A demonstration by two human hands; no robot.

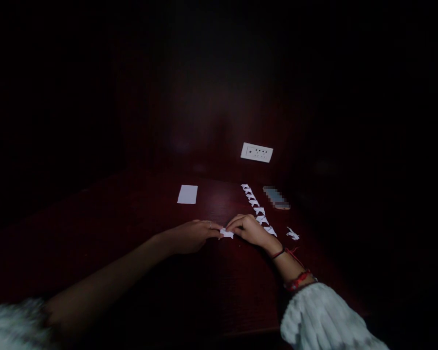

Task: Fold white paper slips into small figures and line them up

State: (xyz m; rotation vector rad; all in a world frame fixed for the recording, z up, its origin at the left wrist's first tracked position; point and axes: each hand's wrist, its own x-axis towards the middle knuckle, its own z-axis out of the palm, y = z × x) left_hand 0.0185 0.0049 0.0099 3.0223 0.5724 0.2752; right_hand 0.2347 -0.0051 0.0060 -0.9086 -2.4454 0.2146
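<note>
Both of my hands meet over a small white folded paper piece (227, 234) on the dark red table (138, 228). My left hand (193, 236) pinches its left side, fingers closed, a ring on one finger. My right hand (248, 228) pinches its right side; red cords circle that wrist. A row of several small folded white paper shapes (256, 206) runs away from my right hand toward the wall. One more folded shape (292, 235) lies apart to the right.
A flat white sheet of paper (187, 194) lies at the left back of the table. A phone (276, 198) rests beside the row of shapes. A white wall socket plate (256, 152) sits on the dark wall behind. The surroundings are very dark.
</note>
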